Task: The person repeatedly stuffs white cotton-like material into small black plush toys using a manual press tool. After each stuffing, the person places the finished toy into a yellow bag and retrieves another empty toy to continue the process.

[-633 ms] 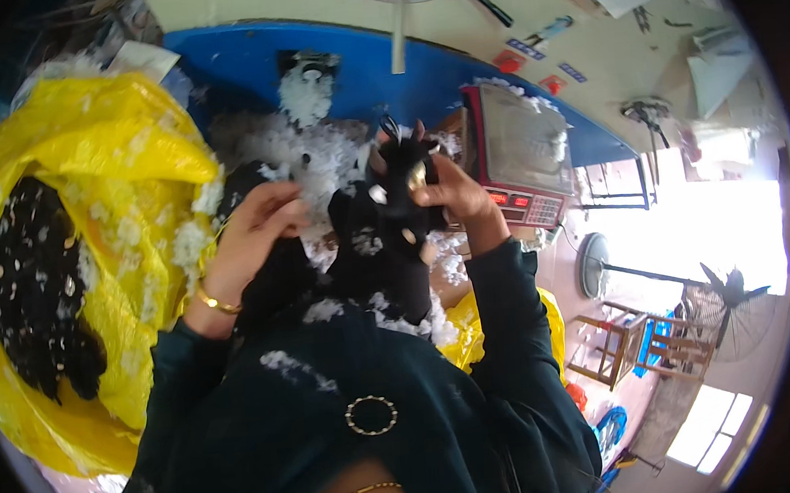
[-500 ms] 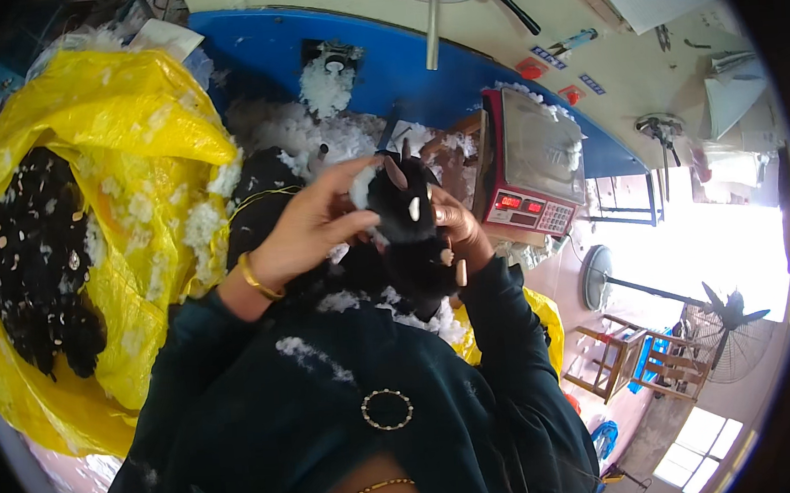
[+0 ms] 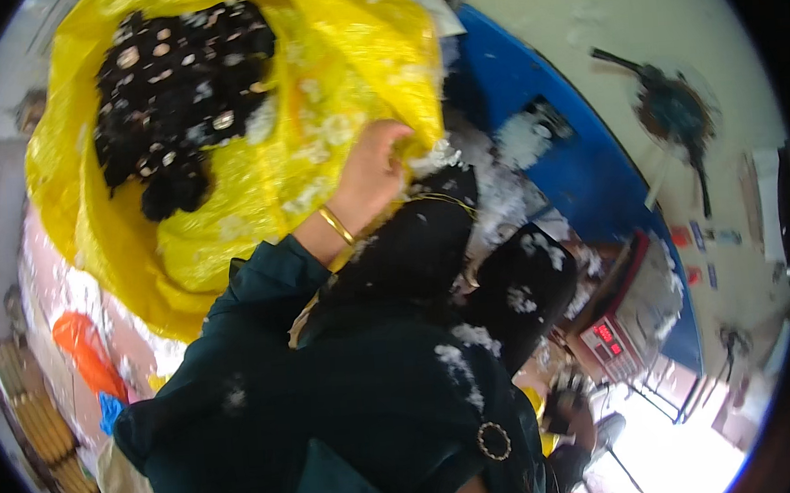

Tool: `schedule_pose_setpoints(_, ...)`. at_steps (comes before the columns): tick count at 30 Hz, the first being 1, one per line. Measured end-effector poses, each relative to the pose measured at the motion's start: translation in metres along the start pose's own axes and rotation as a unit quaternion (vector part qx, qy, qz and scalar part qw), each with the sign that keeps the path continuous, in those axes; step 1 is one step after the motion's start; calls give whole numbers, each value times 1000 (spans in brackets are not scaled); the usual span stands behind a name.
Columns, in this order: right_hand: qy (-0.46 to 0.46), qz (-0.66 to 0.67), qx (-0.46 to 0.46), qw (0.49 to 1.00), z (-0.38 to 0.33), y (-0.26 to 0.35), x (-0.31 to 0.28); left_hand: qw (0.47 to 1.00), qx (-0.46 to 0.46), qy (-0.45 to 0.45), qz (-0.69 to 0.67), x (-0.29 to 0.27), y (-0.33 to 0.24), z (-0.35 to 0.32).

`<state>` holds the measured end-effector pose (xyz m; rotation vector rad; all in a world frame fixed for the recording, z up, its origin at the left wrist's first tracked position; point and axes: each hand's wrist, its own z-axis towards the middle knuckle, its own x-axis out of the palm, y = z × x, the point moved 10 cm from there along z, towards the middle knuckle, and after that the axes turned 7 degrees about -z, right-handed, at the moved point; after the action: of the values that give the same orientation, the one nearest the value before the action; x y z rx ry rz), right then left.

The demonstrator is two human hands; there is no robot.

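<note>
My left hand (image 3: 370, 177), with a gold bangle at its wrist, is at the right side of a large yellow woven bag (image 3: 253, 179). Its fingers are curled, and a tuft of white stuffing (image 3: 439, 156) shows beside the fingertips; what they grip is hidden. Inside the bag lies a heap of black plush pieces (image 3: 186, 73) with pale small parts. Low at the right, my right hand (image 3: 584, 427) is small and blurred. Next to it is a black plush piece (image 3: 563, 400) with pale parts; whether the fingers hold it cannot be made out. Another yellow bag (image 3: 548, 439) shows beside them.
White stuffing clings to my black trousers (image 3: 517, 284) and lies against a blue panel (image 3: 555, 176) below the pale machine table (image 3: 571, 14). A red and silver scale (image 3: 617, 336) stands at the right. An orange bag (image 3: 86, 350) lies on the floor at left.
My view has swung left. Both hands held a black plush toy with white stuffing before me; they have parted, the left to the big yellow bag, the right down to my right side.
</note>
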<state>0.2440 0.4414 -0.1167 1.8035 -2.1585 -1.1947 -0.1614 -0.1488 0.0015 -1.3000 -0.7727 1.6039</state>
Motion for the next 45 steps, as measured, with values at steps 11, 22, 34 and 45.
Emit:
schedule_pose_setpoints(11,43,-323,30,945,42,-54,-41,699,-470,-312,439,-305,160,-155)
schedule_pose_setpoints(22,253,-163,-397,867,-36,303,283,908,-168,-113,-368,-63,24,-37)
schedule_pose_setpoints(34,35,51,-465,883,-62,355,284,985,135,56,-91,86,-122,-18)
schedule_pose_setpoints(45,-124,-199,-609,757,-127,366,279,767,-208,168,-584,176,-101,-11)
